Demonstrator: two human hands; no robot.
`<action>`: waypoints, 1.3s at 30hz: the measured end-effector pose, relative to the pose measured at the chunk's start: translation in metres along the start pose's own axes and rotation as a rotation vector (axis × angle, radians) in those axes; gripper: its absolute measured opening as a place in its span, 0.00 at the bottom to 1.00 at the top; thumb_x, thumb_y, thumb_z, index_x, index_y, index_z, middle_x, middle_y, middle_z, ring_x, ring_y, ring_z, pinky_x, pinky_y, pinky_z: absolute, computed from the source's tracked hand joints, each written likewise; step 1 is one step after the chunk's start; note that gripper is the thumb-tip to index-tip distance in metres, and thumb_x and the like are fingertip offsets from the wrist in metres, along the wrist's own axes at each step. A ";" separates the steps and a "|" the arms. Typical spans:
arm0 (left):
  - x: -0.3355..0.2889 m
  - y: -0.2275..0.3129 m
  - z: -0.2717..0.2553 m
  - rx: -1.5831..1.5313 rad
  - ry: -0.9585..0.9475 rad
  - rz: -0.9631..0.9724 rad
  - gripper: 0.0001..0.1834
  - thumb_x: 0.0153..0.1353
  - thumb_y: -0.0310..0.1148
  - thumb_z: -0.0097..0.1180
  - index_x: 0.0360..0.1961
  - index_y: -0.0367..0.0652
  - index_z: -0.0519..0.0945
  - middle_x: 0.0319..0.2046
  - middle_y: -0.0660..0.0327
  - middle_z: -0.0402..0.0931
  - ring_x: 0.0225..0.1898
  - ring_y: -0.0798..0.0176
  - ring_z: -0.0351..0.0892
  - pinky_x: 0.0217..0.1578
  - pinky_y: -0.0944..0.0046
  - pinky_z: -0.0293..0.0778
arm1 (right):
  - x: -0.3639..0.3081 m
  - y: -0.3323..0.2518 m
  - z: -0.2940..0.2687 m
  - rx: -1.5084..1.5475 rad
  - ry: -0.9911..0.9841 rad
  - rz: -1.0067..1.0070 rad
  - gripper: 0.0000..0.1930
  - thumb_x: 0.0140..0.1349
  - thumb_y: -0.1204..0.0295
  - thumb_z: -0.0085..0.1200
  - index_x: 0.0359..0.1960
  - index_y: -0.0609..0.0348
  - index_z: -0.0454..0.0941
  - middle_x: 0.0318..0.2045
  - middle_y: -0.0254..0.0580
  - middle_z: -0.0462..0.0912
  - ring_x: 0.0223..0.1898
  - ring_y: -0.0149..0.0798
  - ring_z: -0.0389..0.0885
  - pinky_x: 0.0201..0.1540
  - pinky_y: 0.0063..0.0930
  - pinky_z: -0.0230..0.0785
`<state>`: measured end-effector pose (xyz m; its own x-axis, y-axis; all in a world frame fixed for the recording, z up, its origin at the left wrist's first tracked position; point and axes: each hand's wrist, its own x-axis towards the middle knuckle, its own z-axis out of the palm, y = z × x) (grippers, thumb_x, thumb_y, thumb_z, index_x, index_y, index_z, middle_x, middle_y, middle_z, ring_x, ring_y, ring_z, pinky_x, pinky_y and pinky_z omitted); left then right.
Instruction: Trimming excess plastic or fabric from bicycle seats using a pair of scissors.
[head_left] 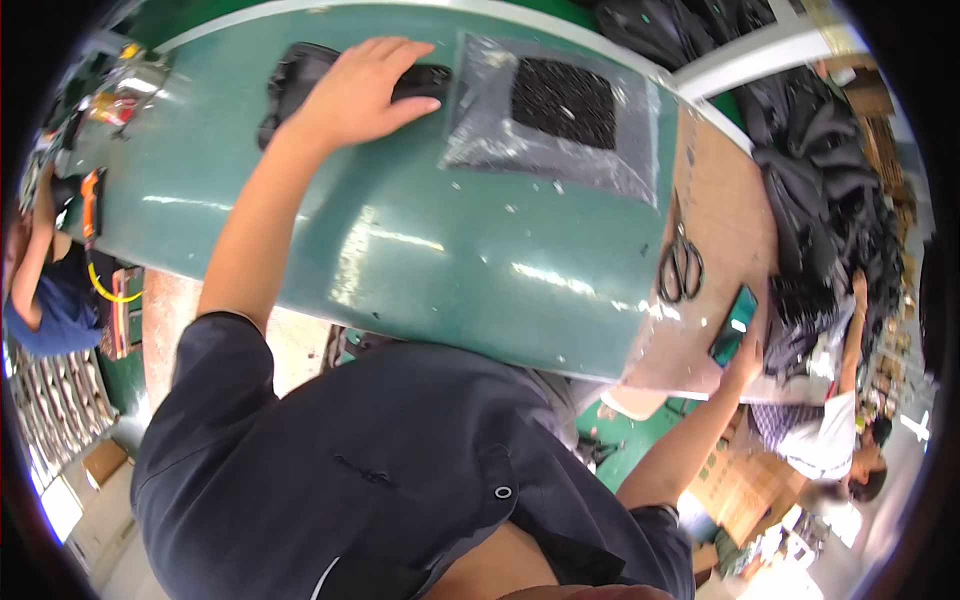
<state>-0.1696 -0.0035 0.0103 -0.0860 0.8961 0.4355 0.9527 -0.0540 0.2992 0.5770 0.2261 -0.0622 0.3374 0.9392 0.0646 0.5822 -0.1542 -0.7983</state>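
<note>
Across the glossy green bench (480, 240), the person's left hand (368, 92) lies spread over a black, soft-looking piece (290, 85), thumb well apart; whether it presses or merely rests, I can't tell. Just right of it is a flat, clear plastic bag (560, 172) with a black textured piece (565, 105) showing in it; a careless sideways sweep might shove it along the slick top. Near the bench's right end, the right hand (746, 360) is at the lower end of a dark rectangular phone (735, 326); its grip is unclear, and a loose one could drop it. Black-handled scissors (680, 270) lie nearby on brown cardboard (722, 215), where a hasty reach could catch them.
</note>
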 end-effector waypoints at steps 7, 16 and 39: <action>0.035 0.006 0.039 0.059 -0.163 -0.010 0.29 0.61 0.48 0.68 0.55 0.37 0.79 0.43 0.42 0.81 0.49 0.36 0.81 0.51 0.44 0.76 | 0.008 0.015 -0.007 -0.123 0.007 0.044 0.22 0.66 0.57 0.61 0.50 0.64 0.88 0.40 0.37 0.87 0.42 0.32 0.80 0.51 0.30 0.71; 0.038 0.019 0.033 0.051 -0.197 -0.059 0.27 0.63 0.49 0.67 0.52 0.37 0.81 0.41 0.44 0.80 0.48 0.37 0.80 0.51 0.46 0.76 | -0.007 -0.022 0.003 -0.221 0.033 -0.009 0.19 0.63 0.57 0.64 0.43 0.62 0.89 0.35 0.34 0.86 0.39 0.30 0.77 0.49 0.29 0.71; 0.005 -0.021 0.019 0.346 -0.245 -0.035 0.29 0.61 0.51 0.68 0.58 0.44 0.80 0.46 0.53 0.83 0.52 0.45 0.80 0.52 0.46 0.75 | 0.001 -0.012 -0.009 -0.703 0.327 -0.272 0.25 0.59 0.45 0.67 0.37 0.57 0.92 0.38 0.55 0.90 0.43 0.54 0.89 0.48 0.48 0.81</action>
<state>-0.1847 0.0110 -0.0102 -0.0881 0.9752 0.2032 0.9957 0.0922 -0.0105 0.5771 0.2256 -0.0471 0.2528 0.8511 0.4602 0.9656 -0.1922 -0.1751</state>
